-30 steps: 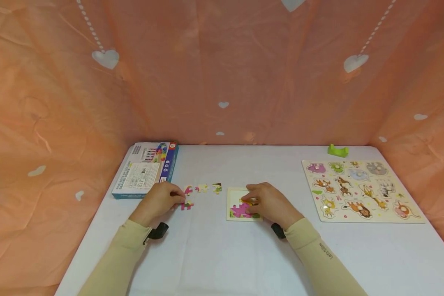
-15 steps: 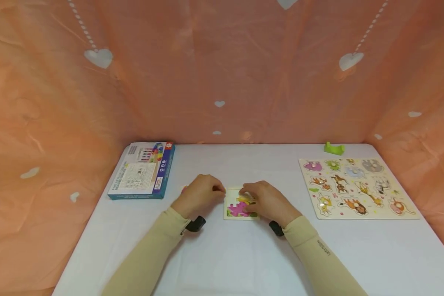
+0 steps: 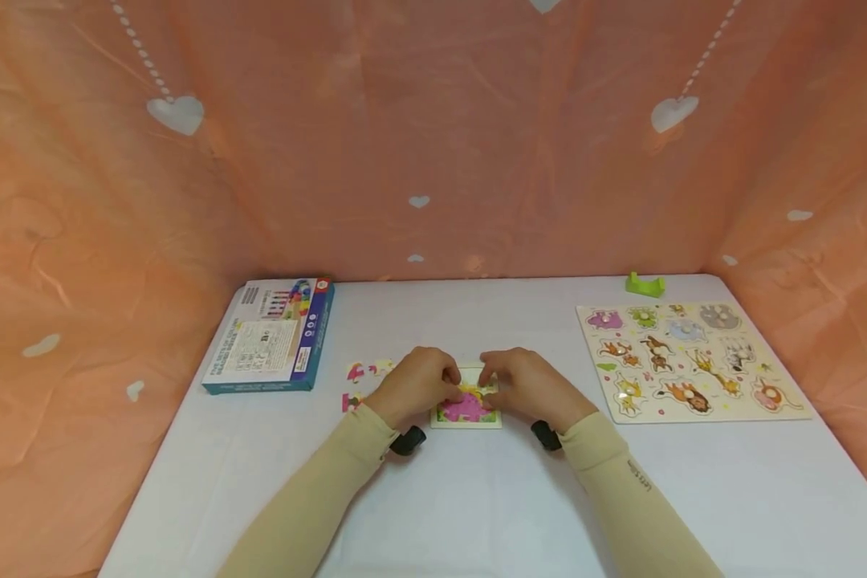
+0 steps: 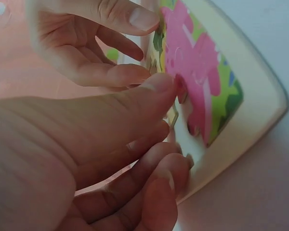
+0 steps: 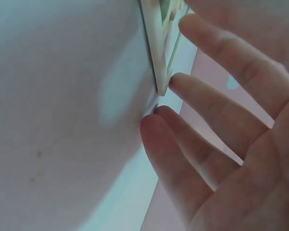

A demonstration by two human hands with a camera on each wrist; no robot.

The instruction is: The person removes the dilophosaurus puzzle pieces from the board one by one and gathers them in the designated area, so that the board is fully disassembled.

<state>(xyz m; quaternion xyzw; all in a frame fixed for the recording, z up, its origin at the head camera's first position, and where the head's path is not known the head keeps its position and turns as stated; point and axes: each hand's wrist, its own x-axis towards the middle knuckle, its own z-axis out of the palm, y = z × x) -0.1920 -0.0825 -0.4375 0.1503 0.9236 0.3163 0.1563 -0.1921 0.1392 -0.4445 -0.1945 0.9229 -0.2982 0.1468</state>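
A small jigsaw tray [image 3: 466, 425] with a pale rim lies on the table between both hands, its lower part filled with pink and green picture pieces [image 4: 197, 62]. My left hand [image 3: 421, 384] reaches over the tray's left side. Its thumb and fingertips pinch a puzzle piece [image 4: 181, 90] with a reddish-pink face, mostly hidden, close beside the fitted pink part. My right hand [image 3: 531, 384] is at the tray's right side, thumb over the picture; the other fingers [image 5: 216, 101] extend loosely by the tray's corner.
Loose jigsaw pieces [image 3: 354, 372] lie left of the tray, partly behind the left hand. A boxed game [image 3: 267, 337] sits at the back left. On the right are an animal peg-puzzle board [image 3: 665, 413] and a green plastic piece [image 3: 645, 285]. A draped cloth [image 3: 419, 144] surrounds the table.
My left hand has moved right from the loose pieces to the tray, and its fingertips now reach inside the rim. The right hand has stayed at the tray. The view has shifted slightly.
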